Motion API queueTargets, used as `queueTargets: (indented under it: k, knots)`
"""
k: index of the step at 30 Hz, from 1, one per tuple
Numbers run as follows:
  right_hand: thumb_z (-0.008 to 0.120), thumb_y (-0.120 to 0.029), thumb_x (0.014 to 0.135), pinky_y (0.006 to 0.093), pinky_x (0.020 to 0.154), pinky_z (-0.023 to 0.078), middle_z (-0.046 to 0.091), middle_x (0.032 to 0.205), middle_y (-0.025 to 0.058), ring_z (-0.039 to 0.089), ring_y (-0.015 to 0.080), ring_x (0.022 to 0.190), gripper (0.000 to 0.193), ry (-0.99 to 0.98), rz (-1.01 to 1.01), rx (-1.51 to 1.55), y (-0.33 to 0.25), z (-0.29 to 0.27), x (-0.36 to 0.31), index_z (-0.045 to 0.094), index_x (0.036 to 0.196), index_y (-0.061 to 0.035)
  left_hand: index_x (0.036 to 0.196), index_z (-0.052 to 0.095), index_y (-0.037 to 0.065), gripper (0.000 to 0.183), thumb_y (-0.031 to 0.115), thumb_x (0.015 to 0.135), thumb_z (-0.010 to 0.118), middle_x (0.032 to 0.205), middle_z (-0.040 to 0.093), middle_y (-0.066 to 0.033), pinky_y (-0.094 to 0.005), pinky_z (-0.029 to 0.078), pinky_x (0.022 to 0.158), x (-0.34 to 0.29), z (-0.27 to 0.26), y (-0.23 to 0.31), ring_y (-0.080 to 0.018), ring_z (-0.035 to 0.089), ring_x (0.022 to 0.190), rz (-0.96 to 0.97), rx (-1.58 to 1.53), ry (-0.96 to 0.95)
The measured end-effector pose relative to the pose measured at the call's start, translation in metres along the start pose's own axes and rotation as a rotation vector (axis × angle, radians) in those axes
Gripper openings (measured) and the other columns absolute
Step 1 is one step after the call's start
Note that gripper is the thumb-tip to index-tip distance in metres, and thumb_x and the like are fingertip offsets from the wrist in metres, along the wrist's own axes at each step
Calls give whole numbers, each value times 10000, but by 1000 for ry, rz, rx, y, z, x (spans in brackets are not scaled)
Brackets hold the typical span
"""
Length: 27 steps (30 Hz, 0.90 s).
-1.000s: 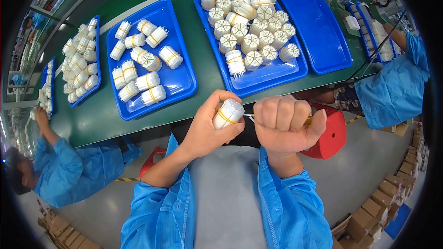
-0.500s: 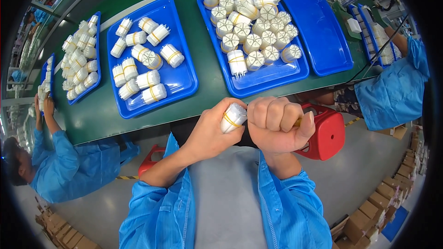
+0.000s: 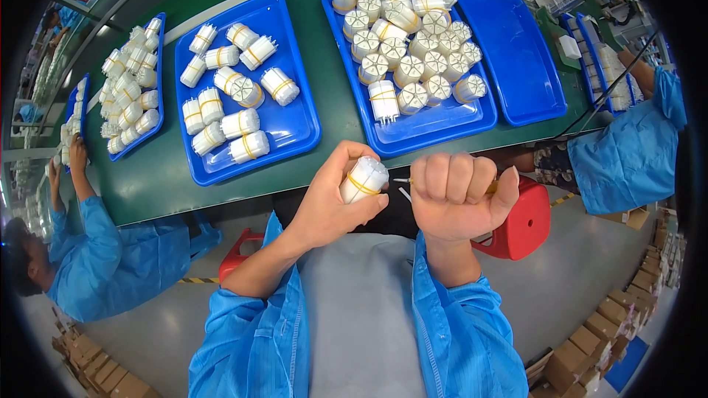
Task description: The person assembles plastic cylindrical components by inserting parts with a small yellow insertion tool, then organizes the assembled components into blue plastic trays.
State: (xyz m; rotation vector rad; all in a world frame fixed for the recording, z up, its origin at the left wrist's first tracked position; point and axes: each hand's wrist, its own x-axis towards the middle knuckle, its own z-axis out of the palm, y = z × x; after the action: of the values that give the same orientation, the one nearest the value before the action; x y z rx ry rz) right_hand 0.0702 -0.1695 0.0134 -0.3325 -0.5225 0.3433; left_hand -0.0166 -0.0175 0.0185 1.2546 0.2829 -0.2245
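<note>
My left hand (image 3: 332,195) is wrapped round a bundle of white segments (image 3: 364,180), a short cylinder with a yellow band about it. The bundle's ridged end faces up and away from me. Closed in a fist, my right hand (image 3: 463,195) grips a small hand tool with two thin, pale tips (image 3: 402,180) that stick out toward the bundle. A bit of yellow handle (image 3: 493,186) shows by the thumb; the rest of the tool is hidden in the fist. Between the tips and the bundle there is a small gap.
A blue tray (image 3: 420,144) of similar bundles stands ahead on the green table (image 3: 140,195); another blue tray (image 3: 302,133) with bundles is left of it. An unfilled blue tray (image 3: 516,66) lies right. Red stools (image 3: 529,221) stand below. Co-workers in blue sit on both sides.
My right hand has drawn away to the right, so the tool's tips have come apart from the bundle. My left hand has shifted slightly left with the bundle.
</note>
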Motion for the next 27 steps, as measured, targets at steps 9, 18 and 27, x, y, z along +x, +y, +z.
queueTargets:
  k: [9, 18, 27]
  knots:
    - [303, -489, 1012, 342, 532, 240, 304, 529, -3, 261, 165, 517, 557, -85, 42, -50, 10, -1, -2, 288, 593, -122, 1162, 513, 28, 408, 62, 805, 708, 959, 599, -66, -287, 486, 720, 3, 2, -14, -130, 575, 813, 249, 335, 45]
    - [282, -476, 1025, 328, 534, 240, 299, 531, -12, 270, 163, 523, 547, 33, 3, -42, -4, -7, -2, 287, 597, -135, 1292, 439, 33, 481, 116, 886, 683, 1004, 573, -58, -250, 474, 674, -6, -5, -3, -78, 550, 808, 68, -33, -24]
    - [289, -448, 1025, 325, 532, 242, 322, 529, -9, 284, 156, 523, 534, 83, 19, -66, -4, -19, -8, 283, 589, -140, 1316, 397, 46, 515, 107, 885, 672, 994, 575, -74, -230, 491, 557, -5, -4, -4, -120, 591, 709, 135, -322, 14]
